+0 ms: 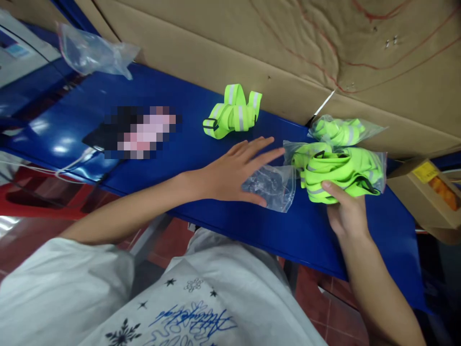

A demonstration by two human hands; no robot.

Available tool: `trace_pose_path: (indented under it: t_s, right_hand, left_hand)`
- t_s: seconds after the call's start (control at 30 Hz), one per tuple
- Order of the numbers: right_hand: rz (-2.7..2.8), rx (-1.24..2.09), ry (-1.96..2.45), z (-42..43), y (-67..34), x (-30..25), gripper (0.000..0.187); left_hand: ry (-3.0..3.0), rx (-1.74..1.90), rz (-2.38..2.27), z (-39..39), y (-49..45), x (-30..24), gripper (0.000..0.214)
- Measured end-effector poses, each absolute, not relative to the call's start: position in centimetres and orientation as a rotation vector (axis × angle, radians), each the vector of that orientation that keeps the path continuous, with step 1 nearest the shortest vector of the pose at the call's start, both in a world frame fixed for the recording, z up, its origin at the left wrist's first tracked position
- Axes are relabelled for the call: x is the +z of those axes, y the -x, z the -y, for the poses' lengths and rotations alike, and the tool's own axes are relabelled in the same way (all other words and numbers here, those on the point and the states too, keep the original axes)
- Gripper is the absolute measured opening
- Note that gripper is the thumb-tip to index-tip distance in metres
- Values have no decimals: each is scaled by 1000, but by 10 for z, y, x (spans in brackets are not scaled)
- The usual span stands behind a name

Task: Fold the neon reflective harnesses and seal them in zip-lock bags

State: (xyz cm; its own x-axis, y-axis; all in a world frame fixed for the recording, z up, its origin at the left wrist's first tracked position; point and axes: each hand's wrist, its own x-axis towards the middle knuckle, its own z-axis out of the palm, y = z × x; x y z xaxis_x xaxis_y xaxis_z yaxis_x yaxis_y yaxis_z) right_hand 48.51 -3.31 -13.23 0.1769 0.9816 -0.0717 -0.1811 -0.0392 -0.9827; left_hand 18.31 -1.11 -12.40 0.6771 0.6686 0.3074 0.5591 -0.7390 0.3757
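My left hand lies flat with fingers stretched out over the blue table, its thumb and fingertips resting on an empty clear plastic bag. My right hand grips the near edge of a clear bag stuffed with a neon-green reflective strap. Behind it sits a second bagged green strap. A loose, unbagged green strap with grey reflective stripes lies further back at the table's middle.
A cardboard wall runs along the table's far edge. Another crumpled clear bag lies at the far left. A pixelated dark object with a white cable sits left of centre. A cardboard box stands at the right.
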Motion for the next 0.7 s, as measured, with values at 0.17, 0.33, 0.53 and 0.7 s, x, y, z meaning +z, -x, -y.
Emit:
trace_pose_path:
  t_s: [0.17, 0.33, 0.53, 0.7]
  right_hand:
    - [1156, 1602, 1252, 53, -484, -137, 53]
    - [1244, 1856, 1466, 54, -465, -143, 55]
    - [1157, 1857, 1484, 51, -469, -152, 63]
    - [1155, 1867, 1474, 51, -468, -153, 61]
  left_hand:
    - [-2606, 738, -1170, 38, -151, -133, 62]
    - [-2650, 130, -1266, 57, -142, -157, 81]
    - [-2901, 374, -1196, 81, -132, -157, 46]
    - [-3035, 413, -1050, 96, -113, -148, 20]
